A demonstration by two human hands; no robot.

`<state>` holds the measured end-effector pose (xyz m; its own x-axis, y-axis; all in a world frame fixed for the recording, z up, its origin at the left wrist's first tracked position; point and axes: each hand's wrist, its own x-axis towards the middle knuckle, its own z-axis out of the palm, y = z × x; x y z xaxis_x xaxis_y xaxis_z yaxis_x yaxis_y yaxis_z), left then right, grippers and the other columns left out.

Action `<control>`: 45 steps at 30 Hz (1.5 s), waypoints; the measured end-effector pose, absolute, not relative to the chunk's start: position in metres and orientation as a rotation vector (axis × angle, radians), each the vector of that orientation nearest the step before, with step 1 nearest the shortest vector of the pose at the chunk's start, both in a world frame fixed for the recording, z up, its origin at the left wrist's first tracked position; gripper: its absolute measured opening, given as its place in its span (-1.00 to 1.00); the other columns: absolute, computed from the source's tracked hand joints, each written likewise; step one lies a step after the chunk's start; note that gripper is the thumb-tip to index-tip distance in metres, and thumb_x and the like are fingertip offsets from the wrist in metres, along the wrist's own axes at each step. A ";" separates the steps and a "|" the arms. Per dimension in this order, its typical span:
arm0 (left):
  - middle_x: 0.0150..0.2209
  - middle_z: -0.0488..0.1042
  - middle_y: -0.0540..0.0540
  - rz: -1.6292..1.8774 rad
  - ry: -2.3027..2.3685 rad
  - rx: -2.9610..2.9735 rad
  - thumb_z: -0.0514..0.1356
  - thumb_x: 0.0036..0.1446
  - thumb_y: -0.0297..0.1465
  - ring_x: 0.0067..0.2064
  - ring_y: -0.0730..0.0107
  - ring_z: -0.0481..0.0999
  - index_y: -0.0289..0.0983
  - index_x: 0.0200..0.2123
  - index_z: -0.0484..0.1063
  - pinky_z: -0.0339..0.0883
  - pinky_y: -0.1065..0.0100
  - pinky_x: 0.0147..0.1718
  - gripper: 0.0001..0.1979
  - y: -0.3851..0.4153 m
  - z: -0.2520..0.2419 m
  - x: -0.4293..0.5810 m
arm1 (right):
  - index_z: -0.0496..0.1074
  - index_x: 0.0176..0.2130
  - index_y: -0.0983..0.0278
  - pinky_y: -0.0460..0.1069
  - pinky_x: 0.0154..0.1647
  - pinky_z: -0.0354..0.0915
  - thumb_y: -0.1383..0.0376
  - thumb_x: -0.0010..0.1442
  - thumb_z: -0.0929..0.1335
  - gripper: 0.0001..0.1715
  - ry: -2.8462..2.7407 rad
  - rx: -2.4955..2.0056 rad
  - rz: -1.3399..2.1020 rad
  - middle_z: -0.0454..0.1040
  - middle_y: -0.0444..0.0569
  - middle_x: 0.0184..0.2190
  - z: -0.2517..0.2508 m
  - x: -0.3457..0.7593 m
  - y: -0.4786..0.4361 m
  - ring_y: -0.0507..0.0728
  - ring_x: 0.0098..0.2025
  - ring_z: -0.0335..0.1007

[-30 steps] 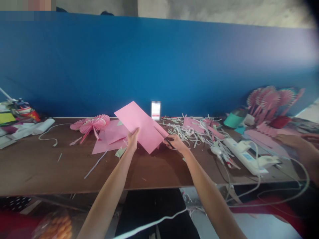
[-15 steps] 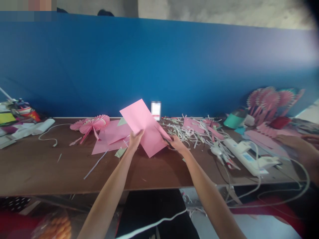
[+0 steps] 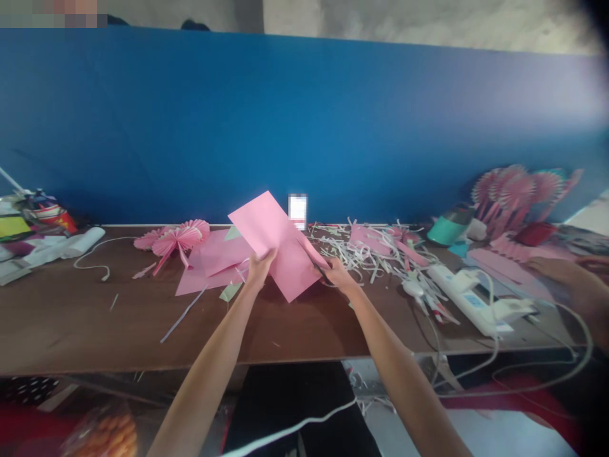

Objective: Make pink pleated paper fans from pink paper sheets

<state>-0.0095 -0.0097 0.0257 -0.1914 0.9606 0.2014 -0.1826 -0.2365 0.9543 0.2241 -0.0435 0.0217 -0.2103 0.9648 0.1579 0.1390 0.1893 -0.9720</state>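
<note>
A pink sheet of paper [image 3: 280, 244] is held up over the brown table, tilted corner-down. My left hand [image 3: 261, 268] pinches its lower left edge, thumb on top. At the right edge, my right hand [image 3: 339, 274] is closed round a pair of dark scissors [image 3: 320, 269]. The blades lie at the paper, where a narrow pink strip stands partly apart from the sheet. More pink sheets [image 3: 197, 270] lie on the table left of my left hand. Beside them are folded pink paper fans [image 3: 177, 240].
White paper scraps [image 3: 349, 254] are heaped right of my hands. Further right lie a white power strip [image 3: 469, 301] with cables and a green container [image 3: 447, 227]. Another person's hand [image 3: 566, 273] rests at the far right. A phone [image 3: 298, 212] leans on the blue partition [image 3: 285, 114].
The pink sheet has turned slightly, its lower corner shifting a little right. Both hands have kept nearly the same place and grip.
</note>
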 end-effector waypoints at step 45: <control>-0.15 0.56 -0.24 1.435 1.003 1.405 0.31 -0.01 -0.16 -0.11 0.08 0.53 -0.38 -0.14 0.50 0.43 0.21 -0.19 -0.55 -0.015 0.019 -0.001 | 0.38 -0.51 0.32 -0.13 -0.69 0.12 0.06 -0.15 0.51 -0.58 -1.436 -1.120 1.125 0.31 -0.17 -0.67 0.017 0.225 -0.041 -0.05 -0.68 0.19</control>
